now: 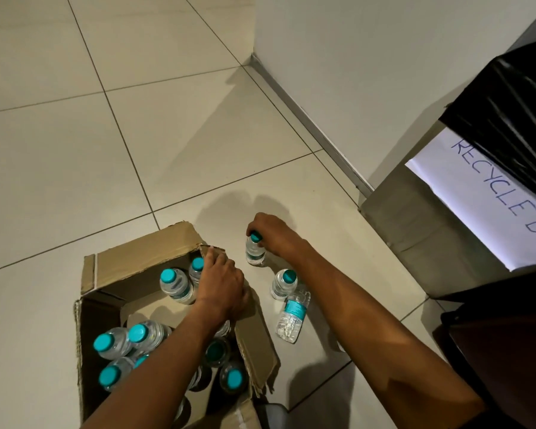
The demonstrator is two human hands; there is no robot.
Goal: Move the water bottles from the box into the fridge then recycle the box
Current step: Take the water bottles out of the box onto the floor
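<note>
— What sits at the left?
— An open cardboard box (143,261) on the tiled floor (75,168), flaps up, with teal-capped water bottles (115,342) standing inside. The left hand (222,287) reaches into the box's far corner, its fingers (209,258) curled at the cap of a bottle in the corner (197,269) — whether they actually pinch it cannot be told.

— And beside the box?
— The right hand (271,232) comes down on an upright bottle (255,250) standing on the floor, fingers pinching round its teal cap. Just nearer the camera a second bottle (283,283) stands upright, and a third bottle (293,317) lies on its side touching it.

— Farther right?
— A cardboard bin (421,230) lined with a black bag (508,119) stands against the wall (369,72) — its white paper sign (477,193) reads "RECYCLE BIN".
</note>
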